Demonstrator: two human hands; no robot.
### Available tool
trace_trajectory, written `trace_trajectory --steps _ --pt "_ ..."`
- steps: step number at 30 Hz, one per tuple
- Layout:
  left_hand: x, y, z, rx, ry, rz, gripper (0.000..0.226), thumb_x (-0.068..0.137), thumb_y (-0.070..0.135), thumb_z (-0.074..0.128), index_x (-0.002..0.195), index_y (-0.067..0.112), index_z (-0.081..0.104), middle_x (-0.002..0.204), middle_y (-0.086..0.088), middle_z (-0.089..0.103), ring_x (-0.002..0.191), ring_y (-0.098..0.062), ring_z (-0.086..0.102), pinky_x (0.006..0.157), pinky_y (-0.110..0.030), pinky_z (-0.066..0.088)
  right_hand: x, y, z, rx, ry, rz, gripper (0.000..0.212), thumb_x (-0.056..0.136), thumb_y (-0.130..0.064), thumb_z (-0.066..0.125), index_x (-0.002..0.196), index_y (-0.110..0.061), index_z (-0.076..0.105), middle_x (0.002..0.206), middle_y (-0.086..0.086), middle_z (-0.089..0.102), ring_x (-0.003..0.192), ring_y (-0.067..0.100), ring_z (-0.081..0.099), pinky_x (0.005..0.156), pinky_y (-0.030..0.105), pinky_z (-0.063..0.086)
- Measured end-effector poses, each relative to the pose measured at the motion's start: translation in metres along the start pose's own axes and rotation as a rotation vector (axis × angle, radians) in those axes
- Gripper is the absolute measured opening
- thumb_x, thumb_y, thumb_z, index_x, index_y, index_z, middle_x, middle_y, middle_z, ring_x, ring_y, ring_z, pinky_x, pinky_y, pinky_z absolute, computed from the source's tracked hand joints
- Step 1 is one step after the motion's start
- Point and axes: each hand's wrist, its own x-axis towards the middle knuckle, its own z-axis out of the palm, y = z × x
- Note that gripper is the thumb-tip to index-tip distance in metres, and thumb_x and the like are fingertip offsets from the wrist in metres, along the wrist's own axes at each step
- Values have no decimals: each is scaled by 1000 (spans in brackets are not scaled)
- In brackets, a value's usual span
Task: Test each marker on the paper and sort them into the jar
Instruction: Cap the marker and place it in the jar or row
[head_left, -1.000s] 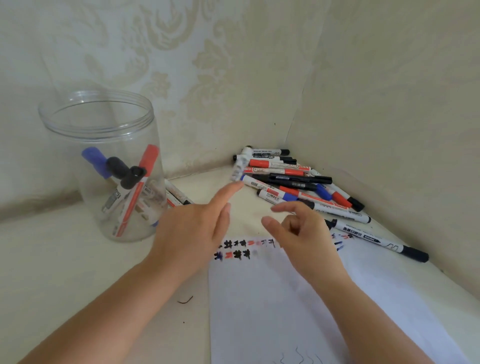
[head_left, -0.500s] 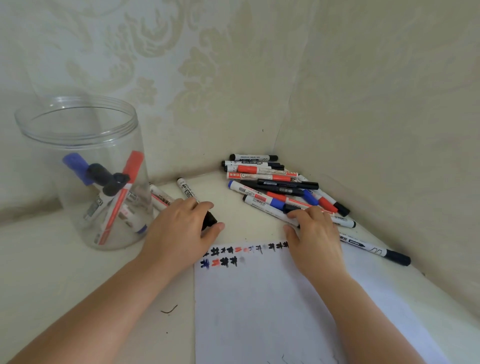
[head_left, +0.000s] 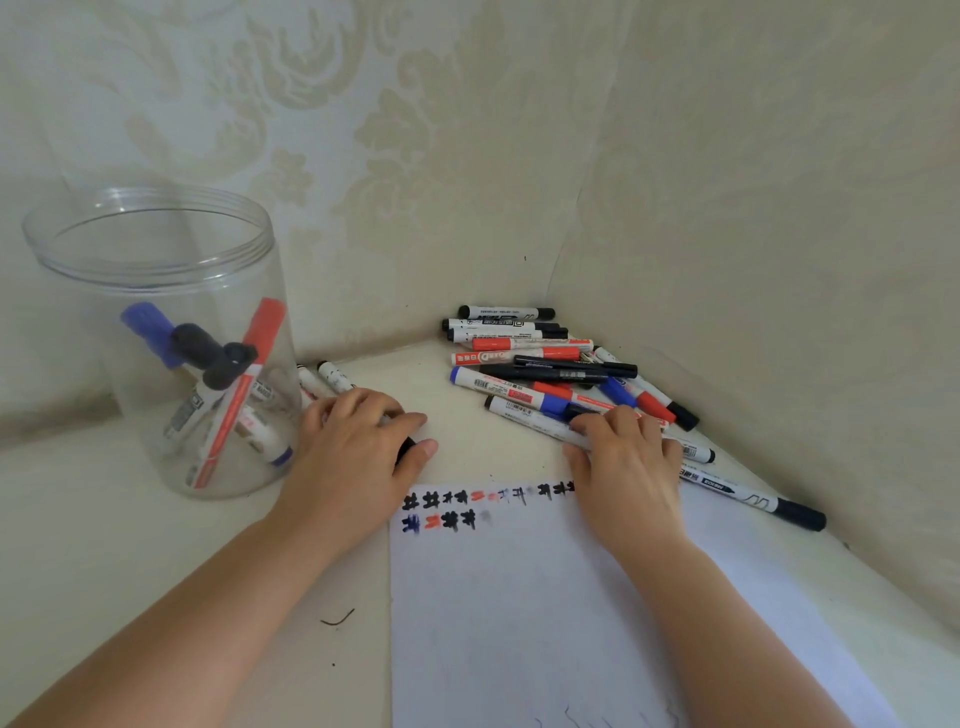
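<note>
A clear plastic jar (head_left: 78, 249) stands at the left with several capped markers inside. A pile of markers (head_left: 540, 364) lies in the wall corner. White paper (head_left: 545, 613) with rows of black, red and blue test marks lies in front of me. My left hand (head_left: 358, 457) is curled over a black-capped marker (head_left: 332, 375) lying beside the jar; its white end sticks out behind my fingers. My right hand (head_left: 628, 467) presses down on a white marker (head_left: 524, 413) at the near edge of the pile, fingers closed over its barrel.
Patterned walls meet in a corner right behind the pile. One black-capped marker (head_left: 753, 499) lies apart to the right, along the paper's edge. A second marker (head_left: 310, 384) lies between the jar and my left hand. A small dark thread (head_left: 337, 618) lies on the tabletop.
Both hands came down from above the paper. The left settled over the marker by the jar, the right onto a marker at the pile's edge. Since half a second ago they have barely shifted.
</note>
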Motion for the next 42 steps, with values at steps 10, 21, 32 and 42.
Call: trace_trajectory --steps 10,21,32,42 --pt "-1 5 -9 76 5 -27 34 93 33 43 99 11 67 92 -7 66 94 -30 57 103 -50 26 -4 -6 -19 773 49 74 10 89 -23 60 97 -20 66 79 -10 58 79 14 54 69 19 39" --pt "-18 37 -20 -405 -55 374 44 91 45 34 118 15 52 104 3 60 98 -8 47 85 -20 33 -24 -33 -34 1576 -419 52 13 79 3 68 80 -6 59 67 3 64 59 13 55 52 24 46" --pt "-23 46 -24 -499 -182 473 16 94 34 32 83 43 23 77 38 51 66 10 47 55 -13 35 -30 -37 -43 1605 -401 -46 25 83 -15 54 58 -15 53 54 8 60 49 22 56 49 29 47" --pt "-23 47 -26 -509 -154 463 9 90 47 24 84 41 28 64 32 52 57 6 49 50 -11 33 -32 -40 -41 1692 -398 3 24 82 -12 52 57 -12 51 50 6 58 43 22 55 41 26 44"
